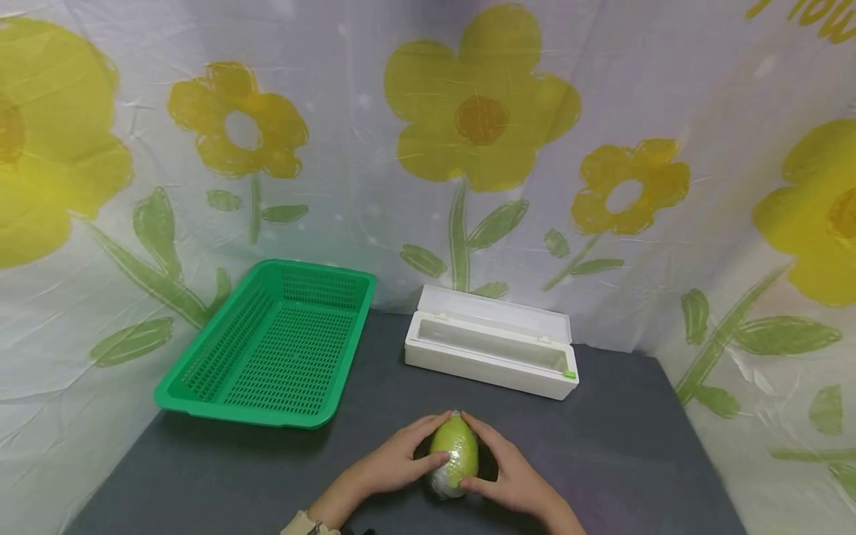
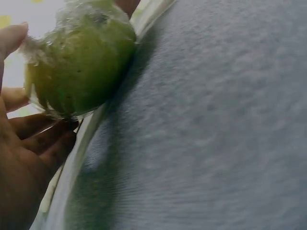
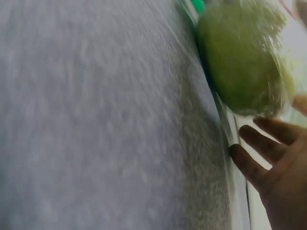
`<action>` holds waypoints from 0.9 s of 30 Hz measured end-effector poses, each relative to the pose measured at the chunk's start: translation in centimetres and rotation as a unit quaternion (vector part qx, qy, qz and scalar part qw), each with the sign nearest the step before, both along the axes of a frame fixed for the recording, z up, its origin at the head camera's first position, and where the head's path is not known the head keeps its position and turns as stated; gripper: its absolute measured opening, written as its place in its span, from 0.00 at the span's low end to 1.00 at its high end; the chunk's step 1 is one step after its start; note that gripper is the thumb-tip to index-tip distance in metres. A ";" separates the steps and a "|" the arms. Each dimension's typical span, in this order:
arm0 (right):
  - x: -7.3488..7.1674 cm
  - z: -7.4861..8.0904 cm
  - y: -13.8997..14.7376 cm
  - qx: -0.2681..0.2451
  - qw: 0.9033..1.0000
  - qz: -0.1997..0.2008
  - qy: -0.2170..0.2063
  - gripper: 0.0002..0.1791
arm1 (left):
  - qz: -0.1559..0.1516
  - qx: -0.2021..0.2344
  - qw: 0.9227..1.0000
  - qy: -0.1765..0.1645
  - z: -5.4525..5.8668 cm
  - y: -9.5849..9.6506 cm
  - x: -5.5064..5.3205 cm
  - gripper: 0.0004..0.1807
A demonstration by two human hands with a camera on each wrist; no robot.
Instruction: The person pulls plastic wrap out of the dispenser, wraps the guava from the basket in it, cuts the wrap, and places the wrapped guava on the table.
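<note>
A yellow-green fruit (image 1: 458, 446) in clear cling film sits on the dark table at the front middle; shiny film bunches whitish at its near end. From the left side my left hand (image 1: 400, 456) holds it, fingers at the far end and thumb on the near side. My right hand (image 1: 513, 475) holds the opposite side, its index finger at the far end and thumb low on the front. The left wrist view shows wrinkled film over the fruit (image 2: 81, 62). In the right wrist view, several fingers are spread beside the fruit (image 3: 242, 60).
Behind the hands stands a long white box (image 1: 491, 370), its lid (image 1: 495, 312) raised and a small green piece (image 1: 569, 374) at its right end. A green slotted basket (image 1: 167, 397) stands at the back left. A flowered curtain (image 1: 348, 186) hangs behind the table (image 1: 622, 446).
</note>
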State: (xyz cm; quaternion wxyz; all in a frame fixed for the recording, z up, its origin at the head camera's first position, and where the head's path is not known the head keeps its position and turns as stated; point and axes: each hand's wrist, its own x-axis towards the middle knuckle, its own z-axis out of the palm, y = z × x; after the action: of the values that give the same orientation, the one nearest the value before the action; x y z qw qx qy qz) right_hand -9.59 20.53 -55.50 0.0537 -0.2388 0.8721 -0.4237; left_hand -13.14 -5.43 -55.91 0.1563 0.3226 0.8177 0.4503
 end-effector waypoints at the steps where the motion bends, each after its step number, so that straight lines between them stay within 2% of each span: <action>1: -0.1 0.0 0.2 0.004 1.000 0.006 0.007 0.50 | -0.001 0.002 1.000 0.002 -0.1 0.0 0.0 0.40; 3: -0.2 0.1 0.3 0.004 1.000 0.015 0.015 0.47 | 0.001 0.006 1.000 0.008 -0.2 -0.1 0.0 0.40; 6: -0.2 0.2 0.2 0.000 1.000 0.024 0.005 0.46 | 0.003 0.026 1.000 0.001 -0.4 -0.5 -0.2 0.43; 12: -0.1 0.3 0.0 0.014 0.999 0.024 -0.019 0.48 | -0.025 0.070 0.997 -0.026 -0.7 -1.2 -0.7 0.51; 15: 0.0 0.3 0.0 -0.004 1.000 0.020 -0.003 0.51 | -0.024 0.074 0.997 -0.028 -0.6 -1.3 -0.8 0.50; 19: 0.1 0.4 0.1 -0.014 1.000 0.015 0.014 0.51 | -0.006 0.049 0.999 -0.013 -0.5 -1.4 -0.8 0.48; 23: 0.3 0.5 0.3 0.006 1.000 0.011 0.009 0.49 | 0.007 0.018 1.000 0.008 -0.4 -1.3 -0.7 0.46; 27: 0.3 0.6 0.3 0.009 1.000 0.012 0.006 0.50 | 0.013 0.011 1.000 0.013 -0.1 -1.2 -0.5 0.47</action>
State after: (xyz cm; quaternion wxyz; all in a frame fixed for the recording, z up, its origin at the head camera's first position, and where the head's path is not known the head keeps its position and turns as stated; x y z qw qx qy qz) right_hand -9.26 20.81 -54.86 0.0559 -0.2514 0.8731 -0.4138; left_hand -13.68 -6.61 -55.99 0.1359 0.3194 0.8189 0.4571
